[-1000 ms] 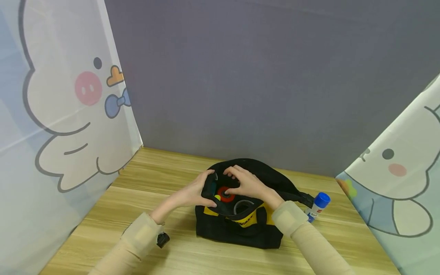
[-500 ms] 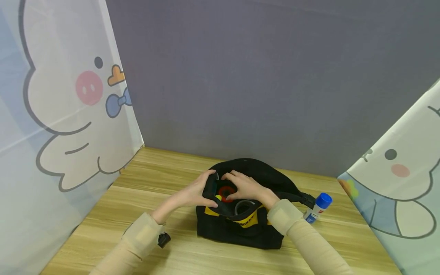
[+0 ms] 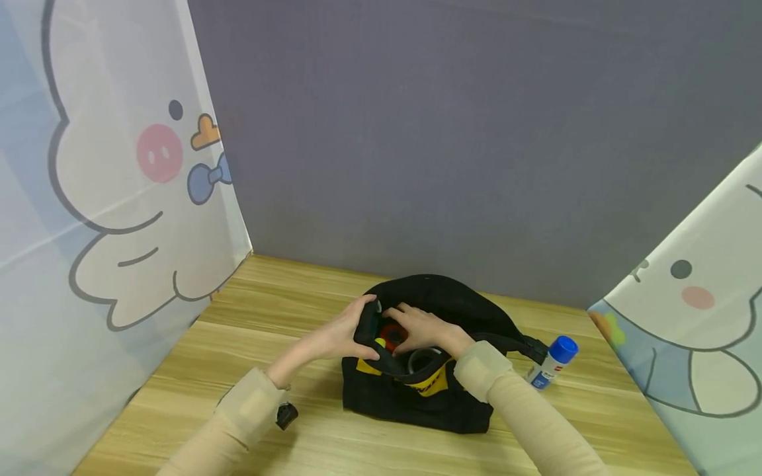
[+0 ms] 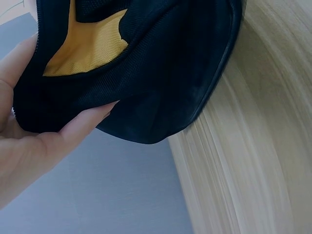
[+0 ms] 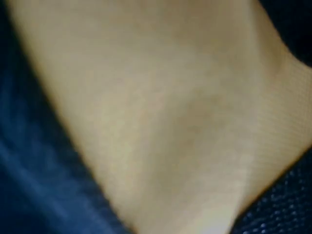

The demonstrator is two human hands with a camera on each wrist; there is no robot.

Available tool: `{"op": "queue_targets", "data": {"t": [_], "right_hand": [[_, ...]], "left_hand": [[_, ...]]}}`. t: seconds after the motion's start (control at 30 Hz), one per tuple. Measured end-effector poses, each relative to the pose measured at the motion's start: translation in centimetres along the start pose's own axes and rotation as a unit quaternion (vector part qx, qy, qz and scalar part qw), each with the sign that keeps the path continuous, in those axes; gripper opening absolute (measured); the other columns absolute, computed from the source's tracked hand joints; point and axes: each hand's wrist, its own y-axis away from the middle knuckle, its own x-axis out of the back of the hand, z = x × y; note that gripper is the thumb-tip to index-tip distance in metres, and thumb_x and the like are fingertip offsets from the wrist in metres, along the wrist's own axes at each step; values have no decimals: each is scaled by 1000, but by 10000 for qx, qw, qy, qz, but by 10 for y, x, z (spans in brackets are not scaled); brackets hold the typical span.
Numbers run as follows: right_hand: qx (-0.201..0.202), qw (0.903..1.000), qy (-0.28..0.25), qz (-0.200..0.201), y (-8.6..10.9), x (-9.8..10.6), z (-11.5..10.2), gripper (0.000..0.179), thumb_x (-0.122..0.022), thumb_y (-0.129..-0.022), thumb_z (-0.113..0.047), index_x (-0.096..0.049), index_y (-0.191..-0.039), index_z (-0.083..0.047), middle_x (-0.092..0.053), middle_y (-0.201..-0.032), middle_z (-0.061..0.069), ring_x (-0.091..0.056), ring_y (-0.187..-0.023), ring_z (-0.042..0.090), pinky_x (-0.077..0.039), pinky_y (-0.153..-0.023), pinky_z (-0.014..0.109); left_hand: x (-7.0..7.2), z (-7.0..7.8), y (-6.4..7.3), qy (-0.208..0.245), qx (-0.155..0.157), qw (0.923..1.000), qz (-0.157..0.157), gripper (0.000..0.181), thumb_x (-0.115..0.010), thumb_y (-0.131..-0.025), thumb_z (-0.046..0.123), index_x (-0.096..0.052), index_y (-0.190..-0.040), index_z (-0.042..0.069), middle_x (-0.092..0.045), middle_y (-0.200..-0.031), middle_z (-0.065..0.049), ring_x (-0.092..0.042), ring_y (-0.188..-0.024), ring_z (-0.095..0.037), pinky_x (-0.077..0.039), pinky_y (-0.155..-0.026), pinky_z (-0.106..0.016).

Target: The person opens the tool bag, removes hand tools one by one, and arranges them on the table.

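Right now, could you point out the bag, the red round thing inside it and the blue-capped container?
Bag [image 3: 411, 404]: head view, on its black front wall.
Red round thing [image 3: 391, 337]: head view, on its visible face.
Blue-capped container [image 3: 550, 367]: head view, on its body below the cap.

You have the bag [image 3: 417, 411] on the counter [image 3: 262, 311], a little right of its middle, its back close to the far edge. Your left grip [image 3: 345, 334] is at the left side of the bag's mouth, your right grip [image 3: 424, 328] inside from the right. In the bag, beside your right grip, is a disc [image 3: 389, 334], with a small round thing [image 3: 381, 342] at its left and a ring [image 3: 419, 352] to its right, nearer the front. Between the bag and the counter's right edge you have a bottle [image 3: 550, 363]; behind the far edge, a backdrop [image 3: 417, 132]
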Motion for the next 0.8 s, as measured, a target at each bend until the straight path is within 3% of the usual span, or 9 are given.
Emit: {"op": "queue_targets", "data": {"t": [0.2, 0.47, 0.8], "right_hand": [[-96, 9998, 100, -147, -6, -1, -2, 74, -83, -80, -37, -48, -142, -15, -55, -129, 12, -58, -109, 27, -54, -89, 47], [-466, 9980, 63, -411, -11, -7, 0, 77, -82, -81, -38, -45, -146, -18, -49, -142, 14, -55, -122, 32, -50, -100, 52], [-593, 9968, 81, -532, -17, -15, 1, 79, -80, -82, -39, -43, -148, -18, -48, -145, 14, -55, -124, 31, -50, -100, 50]], "left_hand": [[-1, -1, -2, -1, 38, 10000, 37, 106, -81, -83, 26, -8, -158, 7, -11, -164, -23, -24, -149, -41, -33, -115, -59], [-4, -1, -3, -36, 44, 10000, 53, 106, -80, -83, 27, -8, -158, 8, -13, -164, -22, -26, -149, -40, -34, -115, -58], [-7, 0, -4, -137, 34, 9998, 101, 106, -81, -83, 26, -9, -158, 6, -14, -163, -24, -27, -148, -42, -35, -114, -58]]}}
